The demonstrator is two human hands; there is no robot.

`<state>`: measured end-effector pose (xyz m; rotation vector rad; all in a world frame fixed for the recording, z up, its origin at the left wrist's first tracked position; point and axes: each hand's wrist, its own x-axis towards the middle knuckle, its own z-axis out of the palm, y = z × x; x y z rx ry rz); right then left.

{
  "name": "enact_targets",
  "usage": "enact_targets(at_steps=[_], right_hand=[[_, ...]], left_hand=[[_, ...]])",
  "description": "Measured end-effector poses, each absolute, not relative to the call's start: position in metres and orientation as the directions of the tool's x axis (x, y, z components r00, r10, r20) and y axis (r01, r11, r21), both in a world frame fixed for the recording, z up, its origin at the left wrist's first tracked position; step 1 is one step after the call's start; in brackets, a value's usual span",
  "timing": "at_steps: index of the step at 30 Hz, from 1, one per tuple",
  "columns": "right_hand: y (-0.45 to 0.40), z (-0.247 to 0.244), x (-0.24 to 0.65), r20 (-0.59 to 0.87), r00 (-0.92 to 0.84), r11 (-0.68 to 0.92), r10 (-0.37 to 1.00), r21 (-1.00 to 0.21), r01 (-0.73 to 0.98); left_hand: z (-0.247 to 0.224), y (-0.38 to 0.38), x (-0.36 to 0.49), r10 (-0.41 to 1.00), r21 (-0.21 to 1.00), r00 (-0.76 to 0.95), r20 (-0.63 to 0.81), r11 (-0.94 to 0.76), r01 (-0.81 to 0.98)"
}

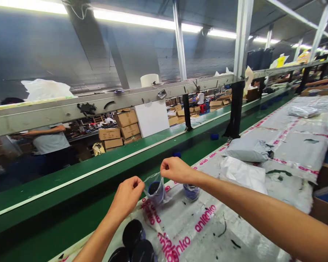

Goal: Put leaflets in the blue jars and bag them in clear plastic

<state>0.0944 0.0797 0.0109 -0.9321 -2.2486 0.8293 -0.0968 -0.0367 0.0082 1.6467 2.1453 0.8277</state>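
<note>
A clear plastic bag (152, 179) is stretched between my two hands, with a dark-topped blue cup-like container (156, 193) inside it, standing at the table's edge. My left hand (129, 193) pinches the bag's left side. The opposite side is pinched in the fingers of my right hand (175, 169). Just right of the bag, partly behind my right forearm, another blue container (191, 192) sits in clear plastic. Several black-topped round containers (133, 233) stand close together below my left hand, cut off by the lower frame edge.
Beyond the table runs a green conveyor belt (98, 193) carrying small blue items (214, 137). The table cover (207, 236) bears pink print. Packed white bags (247, 150) lie on the right. A metal rail (120, 98) and posts cross above the belt; a person (53, 140) stands behind.
</note>
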Motion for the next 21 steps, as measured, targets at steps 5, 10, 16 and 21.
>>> enact_targets(at_steps=[5, 10, 16, 21], right_hand=[[0.075, 0.005, 0.132, 0.299, -0.541, 0.587, 0.786, -0.636, 0.501], [0.085, 0.001, 0.234, 0.393, -0.29, 0.471, 0.873, -0.524, 0.709], [0.066, -0.045, 0.308, 0.38, -0.195, 0.311, 0.904, -0.273, 0.911], [0.058, -0.062, 0.301, 0.293, -0.201, 0.288, 0.935, -0.293, 0.912]], left_hand=[[-0.008, -0.037, -0.073, 0.984, 0.578, -0.156, 0.081, 0.081, 0.812], [-0.01, -0.023, -0.077, 0.984, 0.572, -0.165, 0.069, 0.097, 0.815], [0.014, -0.027, -0.071, 0.934, 0.759, -0.353, 0.055, 0.191, 0.623], [0.016, -0.03, -0.036, 0.97, 0.674, -0.175, 0.166, 0.018, 0.738]])
